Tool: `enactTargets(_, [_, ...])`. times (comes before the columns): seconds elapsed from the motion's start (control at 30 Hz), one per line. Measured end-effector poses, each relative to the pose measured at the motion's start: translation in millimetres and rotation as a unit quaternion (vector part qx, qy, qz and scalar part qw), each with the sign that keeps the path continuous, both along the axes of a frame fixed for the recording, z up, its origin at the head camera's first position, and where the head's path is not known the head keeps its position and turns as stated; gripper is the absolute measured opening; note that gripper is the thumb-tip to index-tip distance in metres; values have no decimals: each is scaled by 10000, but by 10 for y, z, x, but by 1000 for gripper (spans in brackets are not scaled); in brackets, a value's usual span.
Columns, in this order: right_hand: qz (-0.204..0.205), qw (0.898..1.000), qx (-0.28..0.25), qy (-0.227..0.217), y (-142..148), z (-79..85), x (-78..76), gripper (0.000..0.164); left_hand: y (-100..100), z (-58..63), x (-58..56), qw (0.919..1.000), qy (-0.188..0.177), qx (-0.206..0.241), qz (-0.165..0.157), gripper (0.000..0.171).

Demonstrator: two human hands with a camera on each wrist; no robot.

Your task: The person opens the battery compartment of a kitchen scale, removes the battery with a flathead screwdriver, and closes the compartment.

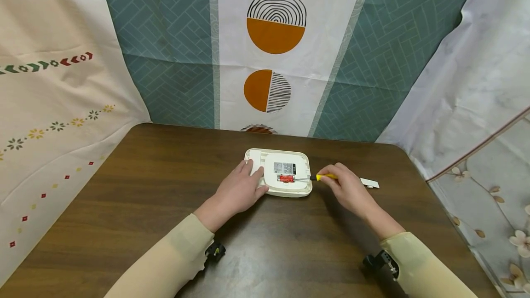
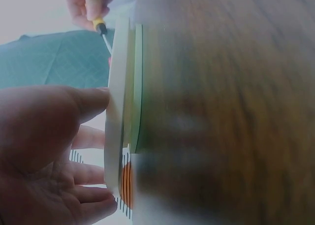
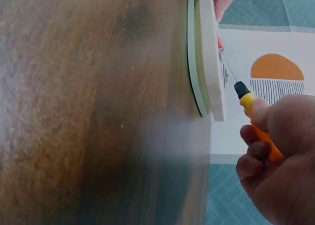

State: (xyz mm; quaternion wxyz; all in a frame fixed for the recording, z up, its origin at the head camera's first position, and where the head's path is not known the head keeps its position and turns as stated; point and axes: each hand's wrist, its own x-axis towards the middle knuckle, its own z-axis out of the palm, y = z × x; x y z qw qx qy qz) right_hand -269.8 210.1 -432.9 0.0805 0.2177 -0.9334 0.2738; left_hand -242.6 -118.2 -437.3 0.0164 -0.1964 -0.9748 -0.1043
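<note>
A white rounded-rectangular device [image 1: 270,157] lies on the table with a printed label [image 1: 283,168] facing up; its exact kind is unclear. My left hand [image 1: 238,187] rests on its left end, fingers spread and fingertips touching the upper face and rim [image 2: 115,112]. My right hand [image 1: 345,186] grips the yellow handle of a screwdriver [image 1: 326,176] with a black collar. The screwdriver's thin metal shaft [image 3: 229,70] reaches leftward across the device's right edge to a red battery [image 1: 286,178] at the near side of the device. Whether its tip touches the battery cannot be told.
A small white cover piece [image 1: 370,183] lies on the brown wooden table [image 1: 174,160], just beyond my right hand. Patterned curtains [image 1: 174,49] hang behind the table and at both sides. A dark wrist camera [image 1: 381,263] sits under my right sleeve.
</note>
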Motion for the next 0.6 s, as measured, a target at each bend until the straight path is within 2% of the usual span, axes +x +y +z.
enactTargets(0.27, [59,9994,46,347,-15,-12,31,13,0,5,5,10000,10,22,3,64])
enactTargets(0.6, [-76,9997,41,238,-23,-34,65,15,-2,-1,7,10000,53,43,10,64])
